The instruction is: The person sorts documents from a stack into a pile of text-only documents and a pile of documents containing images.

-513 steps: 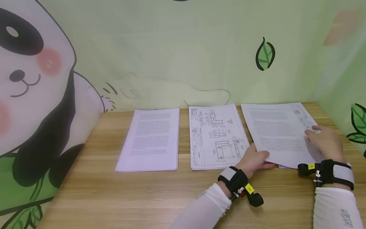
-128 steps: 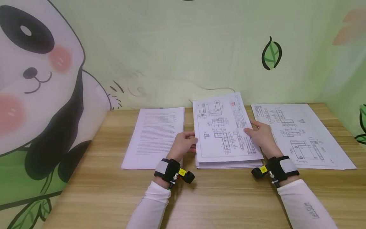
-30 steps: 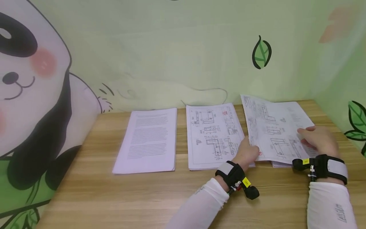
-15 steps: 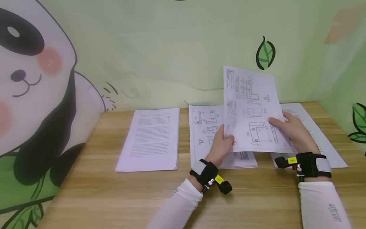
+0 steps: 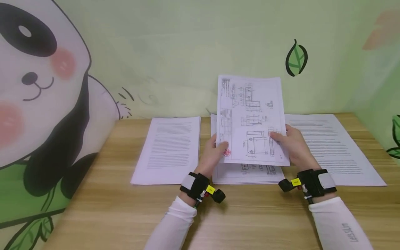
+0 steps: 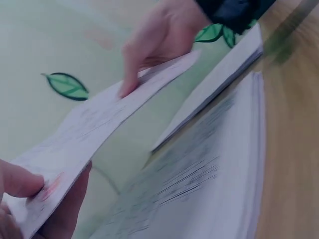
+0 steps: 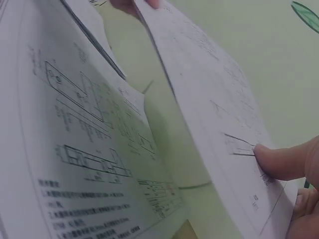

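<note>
Both hands hold up a sheet of technical drawing with a red stamp near its lower left corner. My left hand pinches that corner, thumb on top beside the stamp. My right hand pinches the right edge, its thumb over the printed face. In the left wrist view the raised drawing sheet is tilted above the paper stack. Under it on the table lies the middle stack of drawings, mostly hidden by the sheet. The right wrist view shows the drawing stack's printed top page.
A stack of text pages lies at left on the wooden table. At right lies another stack with a text page on top, partly behind my right hand. A green wall cloth with a panda print rises behind the table.
Over the last second, both hands lifted the drawing sheet off the right stack and carried it left, over the middle stack. The right stack now shows a text page on top.
</note>
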`<state>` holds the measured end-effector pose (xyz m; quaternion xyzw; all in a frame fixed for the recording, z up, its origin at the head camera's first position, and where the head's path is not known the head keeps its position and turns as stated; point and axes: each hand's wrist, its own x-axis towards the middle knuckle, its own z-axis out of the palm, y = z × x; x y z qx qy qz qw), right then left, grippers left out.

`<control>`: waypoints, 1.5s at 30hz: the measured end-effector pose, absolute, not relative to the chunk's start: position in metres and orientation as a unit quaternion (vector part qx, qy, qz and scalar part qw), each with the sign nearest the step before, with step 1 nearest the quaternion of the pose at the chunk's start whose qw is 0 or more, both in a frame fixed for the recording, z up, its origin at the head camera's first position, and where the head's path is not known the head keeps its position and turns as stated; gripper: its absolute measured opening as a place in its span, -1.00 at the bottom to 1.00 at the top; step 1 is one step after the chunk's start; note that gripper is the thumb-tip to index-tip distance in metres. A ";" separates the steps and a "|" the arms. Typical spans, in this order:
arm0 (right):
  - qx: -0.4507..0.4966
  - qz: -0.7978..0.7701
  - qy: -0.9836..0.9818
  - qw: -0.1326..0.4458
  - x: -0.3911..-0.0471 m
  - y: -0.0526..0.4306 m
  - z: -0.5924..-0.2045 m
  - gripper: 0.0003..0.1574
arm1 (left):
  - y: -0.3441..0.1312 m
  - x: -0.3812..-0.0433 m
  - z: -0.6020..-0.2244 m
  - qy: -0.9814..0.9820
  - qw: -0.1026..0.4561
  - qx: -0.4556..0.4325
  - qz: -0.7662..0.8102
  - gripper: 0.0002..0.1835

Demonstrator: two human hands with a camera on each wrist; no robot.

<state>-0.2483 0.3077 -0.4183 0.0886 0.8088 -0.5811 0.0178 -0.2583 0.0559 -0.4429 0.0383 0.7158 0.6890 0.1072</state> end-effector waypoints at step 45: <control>0.030 -0.340 0.939 0.046 -0.249 0.300 -0.441 -0.16 | 0.007 -0.270 -0.457 0.826 0.165 0.026 0.539 -0.47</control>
